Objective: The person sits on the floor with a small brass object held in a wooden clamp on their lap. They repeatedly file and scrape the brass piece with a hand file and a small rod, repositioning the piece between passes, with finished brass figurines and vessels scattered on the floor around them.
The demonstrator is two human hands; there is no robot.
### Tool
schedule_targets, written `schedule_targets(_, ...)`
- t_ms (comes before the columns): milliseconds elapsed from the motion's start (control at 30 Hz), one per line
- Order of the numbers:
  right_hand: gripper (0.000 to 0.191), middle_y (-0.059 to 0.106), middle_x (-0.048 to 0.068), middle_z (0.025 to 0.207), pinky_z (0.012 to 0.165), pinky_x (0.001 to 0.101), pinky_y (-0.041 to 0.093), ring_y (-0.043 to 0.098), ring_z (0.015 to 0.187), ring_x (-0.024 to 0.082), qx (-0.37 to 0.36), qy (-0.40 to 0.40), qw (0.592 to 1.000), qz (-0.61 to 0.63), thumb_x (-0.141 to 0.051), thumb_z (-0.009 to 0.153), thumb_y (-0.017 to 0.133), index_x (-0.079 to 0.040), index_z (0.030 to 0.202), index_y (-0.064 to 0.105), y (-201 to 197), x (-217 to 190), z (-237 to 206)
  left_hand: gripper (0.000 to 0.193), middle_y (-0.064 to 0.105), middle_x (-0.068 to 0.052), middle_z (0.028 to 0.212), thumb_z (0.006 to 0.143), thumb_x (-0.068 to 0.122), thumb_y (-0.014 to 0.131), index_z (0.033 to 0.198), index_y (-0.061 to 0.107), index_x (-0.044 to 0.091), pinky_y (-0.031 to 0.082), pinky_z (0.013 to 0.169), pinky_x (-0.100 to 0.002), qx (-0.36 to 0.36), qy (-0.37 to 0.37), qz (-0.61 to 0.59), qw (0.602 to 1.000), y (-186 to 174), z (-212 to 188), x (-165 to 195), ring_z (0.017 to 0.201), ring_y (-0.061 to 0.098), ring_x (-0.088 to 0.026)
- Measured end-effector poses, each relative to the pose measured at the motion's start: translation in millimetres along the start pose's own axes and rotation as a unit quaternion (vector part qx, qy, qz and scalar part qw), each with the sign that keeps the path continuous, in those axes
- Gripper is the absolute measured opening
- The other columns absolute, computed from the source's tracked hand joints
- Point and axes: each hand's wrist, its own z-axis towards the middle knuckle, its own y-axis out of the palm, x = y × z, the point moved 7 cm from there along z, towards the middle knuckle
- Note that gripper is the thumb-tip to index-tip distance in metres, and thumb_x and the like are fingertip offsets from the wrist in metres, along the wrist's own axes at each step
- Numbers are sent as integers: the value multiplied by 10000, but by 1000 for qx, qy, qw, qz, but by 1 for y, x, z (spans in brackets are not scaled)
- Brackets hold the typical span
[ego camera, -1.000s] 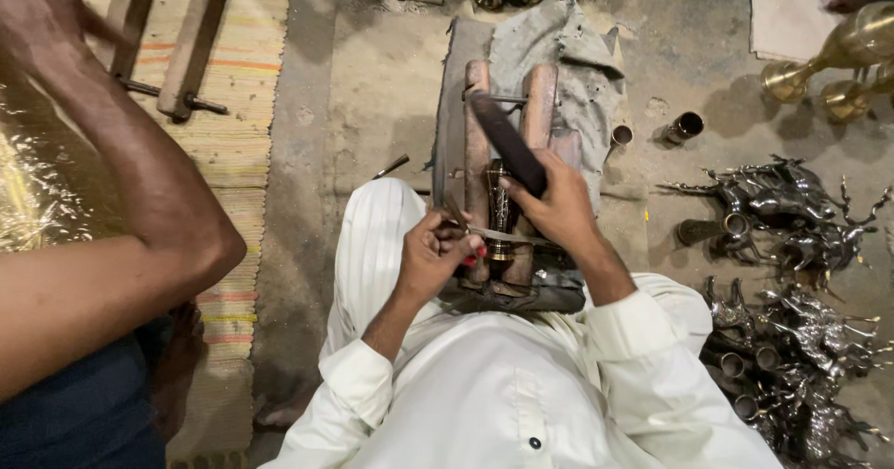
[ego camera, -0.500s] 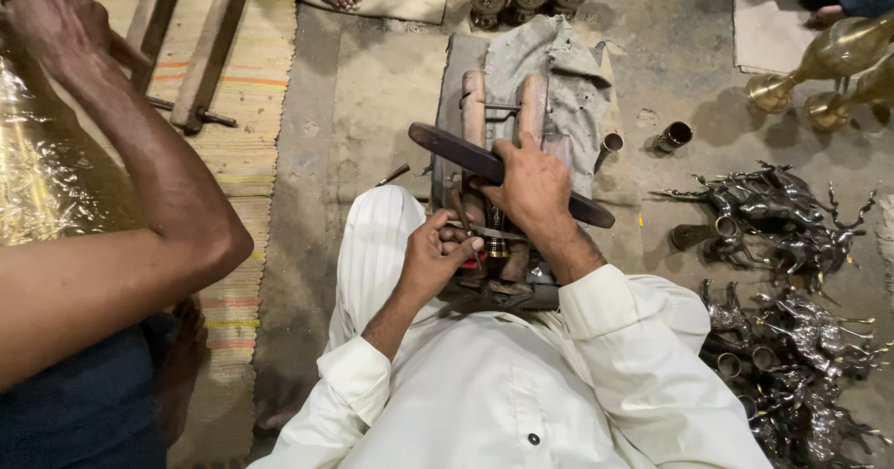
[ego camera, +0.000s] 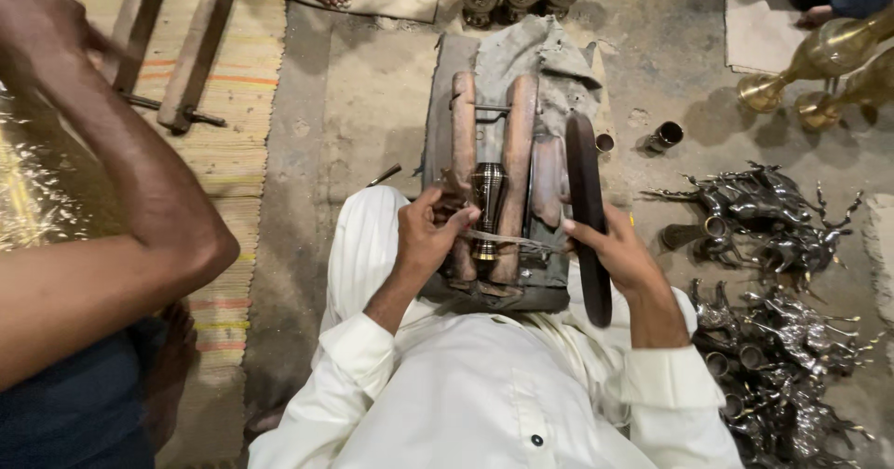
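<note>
While clamped between 2 wooden rails (ego camera: 518, 176), brass piece (ego camera: 487, 206) is wrapped by cord (ego camera: 507, 240); left hand (ego camera: 426, 236) pinches cord, right hand (ego camera: 622, 255) grips bow stick (ego camera: 587, 216). Risk: slack cord slipping off.

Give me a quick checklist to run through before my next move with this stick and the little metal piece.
1. right hand gripping the dark stick: ok.
2. left hand pinching the thin strip: ok.
3. Thin strip lying across the metal piece: ok.
4. Metal piece sitting between the wooden posts: ok.
5. co-worker's arm apart from the posts: ok, off to the left.
6. Metal piece held firmly at its ends: cannot tell.
</note>
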Motion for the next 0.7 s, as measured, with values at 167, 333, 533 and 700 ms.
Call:
schedule_targets(167, 442, 636, -13, 812, 602, 278, 500, 591, 669, 111, -29, 75, 994, 75, -210, 885, 735, -80, 1300, 660, -16, 70, -27, 303, 791, -85, 973, 929, 116, 796, 1194, 677, 30, 624, 799, -290, 10, 77, 53, 996, 19, 3, 23, 927, 778, -153)
schedule_targets(333, 434, 713, 66, 838, 602, 297, 496, 626, 699, 142, -36, 35, 987, -154, -147, 884, 786, -62, 1277, 623, -34, 68, -33, 301, 796, -109, 979, 943, 228, 795, 1151, 665, 53, 633, 750, -338, 16, 121, 167, 978, 25, -3, 38, 961, 802, -236)
schedule_targets(533, 474, 742, 128, 987, 708, 316, 572, 722, 843, 198, 98, -291, 875, -373, -121, 844, 798, -55, 1284, 635, -18, -70, -49, 306, 780, -121, 1016, 956, 226, 765, 1175, 652, 44, 650, 716, -352, 23, 139, 191, 971, 28, -5, 40, 956, 795, -256)
schedule_targets(700, 512, 733, 138, 1016, 772, 418, 552, 713, 868, 302, 126, -397, 725, -549, -57, 830, 799, -113, 1324, 673, 5, -153, -72, 277, 767, -150, 1027, 977, 134, 761, 1211, 651, 34, 631, 731, -385, -8, 213, 239, 947, 35, -4, 49, 925, 782, -300)
